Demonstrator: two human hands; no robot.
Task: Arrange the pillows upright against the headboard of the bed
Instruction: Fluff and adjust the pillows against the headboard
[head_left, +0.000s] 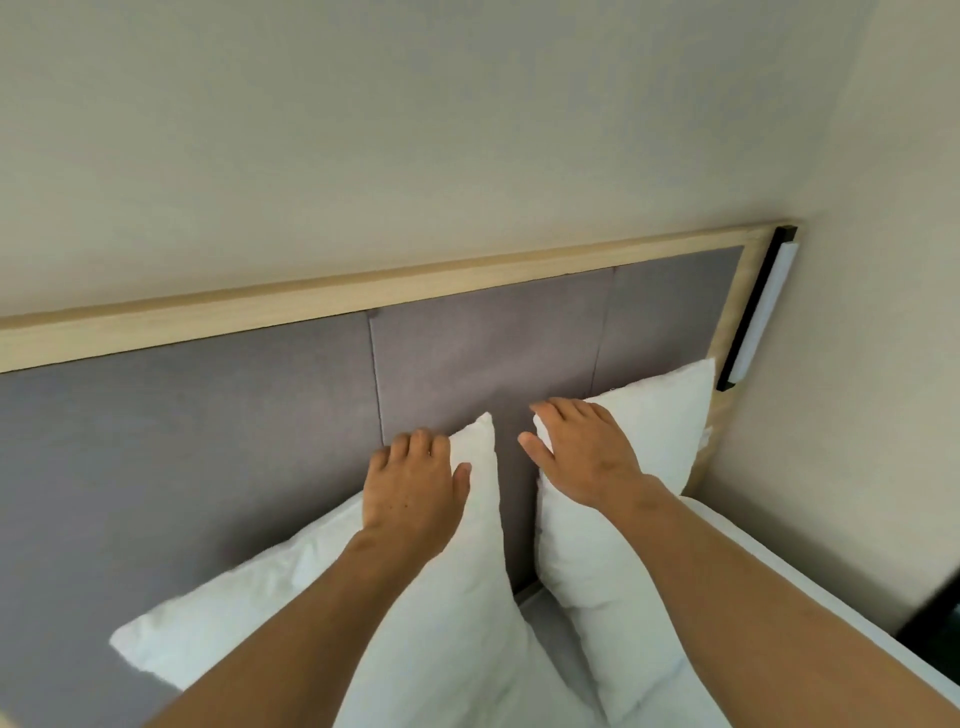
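Two white pillows stand on edge against the grey padded headboard (208, 415). The left pillow (270, 597) leans with its upper right corner pointing up. My left hand (410, 488) lies on top of that corner, fingers curled over its upper edge and thumb on its front. The right pillow (660, 431) stands near the bed's right corner. My right hand (582, 452) rests flat on its upper left corner with fingers spread. A narrow strip of headboard shows between the two pillows.
A light wooden frame (363, 291) borders the headboard. A long black and white wall lamp (758, 312) hangs at its right end. The beige side wall (857, 364) runs close along the bed's right edge. White sheet (810, 597) covers the mattress.
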